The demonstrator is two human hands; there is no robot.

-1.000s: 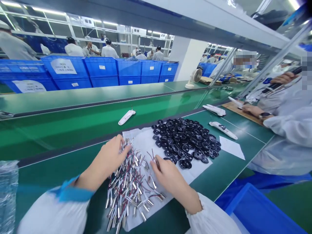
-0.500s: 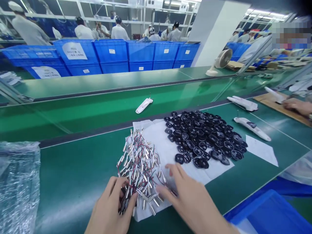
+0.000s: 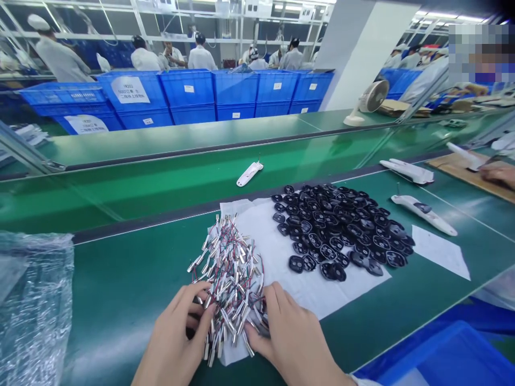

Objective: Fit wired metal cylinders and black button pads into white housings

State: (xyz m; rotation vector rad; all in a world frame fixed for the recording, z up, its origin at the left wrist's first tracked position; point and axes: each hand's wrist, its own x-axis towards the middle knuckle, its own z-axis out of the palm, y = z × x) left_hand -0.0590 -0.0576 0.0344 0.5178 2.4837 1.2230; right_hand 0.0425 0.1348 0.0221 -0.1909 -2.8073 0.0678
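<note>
Near edge of green assembly bench (image 3: 132,279): heap of wired metal cylinders (image 3: 231,284) on white paper sheet (image 3: 277,273), long axes pointing every which way, silver bodies w/ thin red & dark leads. L hand (image 3: 173,338) curled round heap's near end, fingers closed on some cylinders; R hand (image 3: 289,335) half-curled against heap, grip unclear. Black plastic caps (image 3: 338,233) just right, same sheet; bubble wrap (image 3: 34,305) far left.
</note>
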